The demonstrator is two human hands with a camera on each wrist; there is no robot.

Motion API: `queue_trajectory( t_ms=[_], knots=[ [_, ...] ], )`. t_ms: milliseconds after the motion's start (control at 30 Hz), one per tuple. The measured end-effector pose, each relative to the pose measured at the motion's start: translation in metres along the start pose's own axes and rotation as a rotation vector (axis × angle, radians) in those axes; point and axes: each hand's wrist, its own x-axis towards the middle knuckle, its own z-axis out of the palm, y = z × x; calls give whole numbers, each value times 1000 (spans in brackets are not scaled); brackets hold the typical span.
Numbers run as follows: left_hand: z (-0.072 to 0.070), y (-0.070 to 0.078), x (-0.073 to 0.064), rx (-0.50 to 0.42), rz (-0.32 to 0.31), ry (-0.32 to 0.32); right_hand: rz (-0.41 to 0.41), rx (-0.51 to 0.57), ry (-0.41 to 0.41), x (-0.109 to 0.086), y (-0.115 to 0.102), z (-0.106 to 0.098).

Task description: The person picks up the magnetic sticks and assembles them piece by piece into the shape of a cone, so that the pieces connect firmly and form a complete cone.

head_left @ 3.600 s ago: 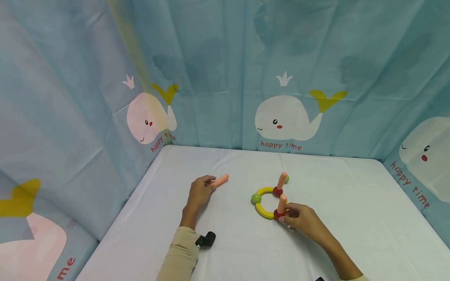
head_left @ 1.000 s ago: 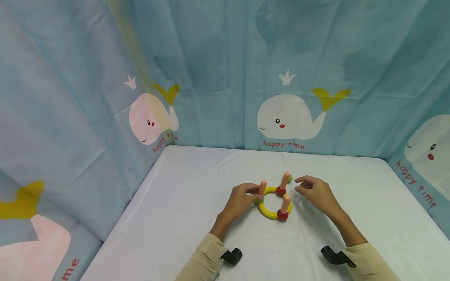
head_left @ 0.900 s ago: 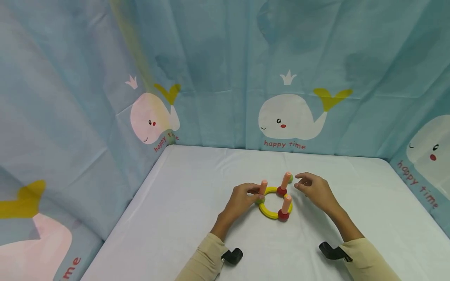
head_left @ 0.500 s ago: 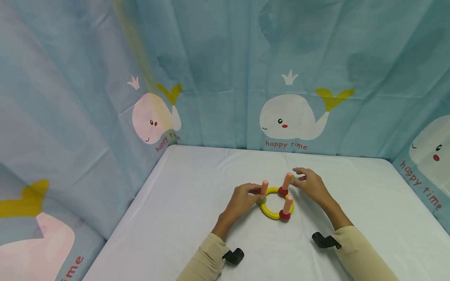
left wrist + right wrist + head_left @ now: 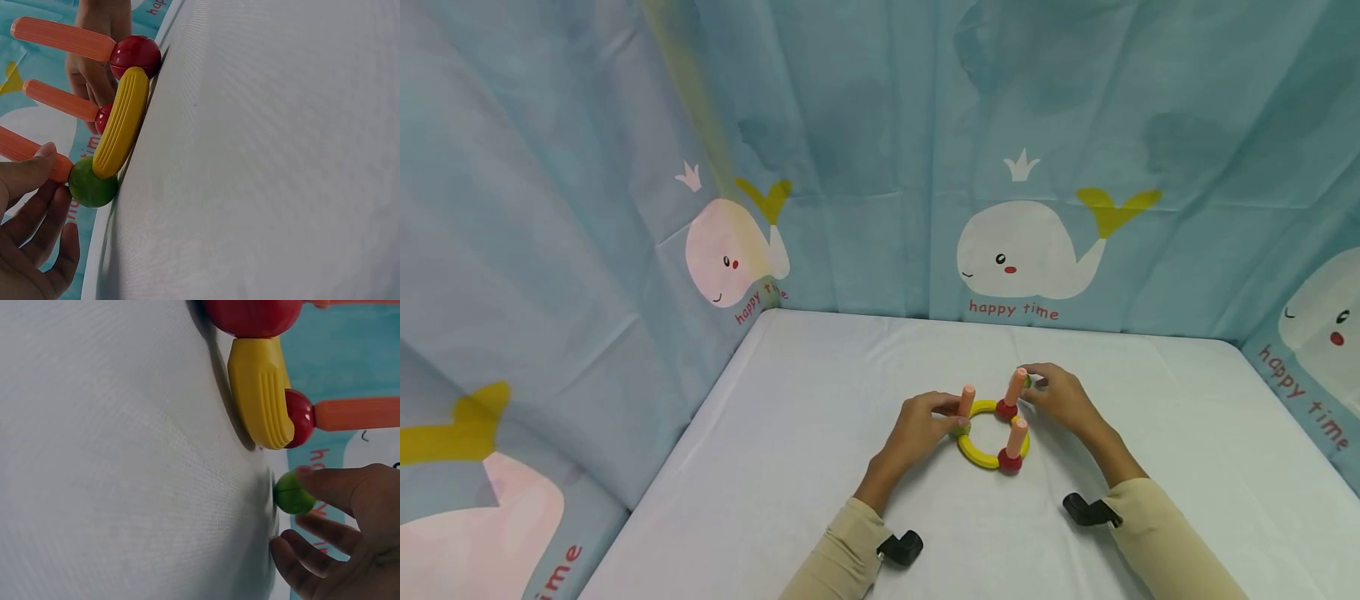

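Observation:
A toy ring of curved yellow bars lies on the table, joined by red balls and a green ball. Orange sticks rise from both red balls. My left hand pinches a third orange stick between thumb and fingers; its lower end meets the ring's green ball. Just behind the ring, my right hand has its thumb and fingers around a loose green ball, which sits at the table surface. The right index finger is mostly hidden in the right wrist view.
A white cloth covers the table. Blue curtains with whale prints hang along its back and sides. Black wrist cameras sit at both sleeves.
My left hand has brought the third orange stick from the left onto the ring's green ball. My right hand has left the front red ball, moved back, and taken hold of the loose green ball.

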Motion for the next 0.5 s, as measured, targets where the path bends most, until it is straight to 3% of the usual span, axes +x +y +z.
queue_trajectory(
  t_ms=[500],
  knots=[
    [1,1,0,5,-13,1,19,-29,-4,-9,-1,0]
  ],
)
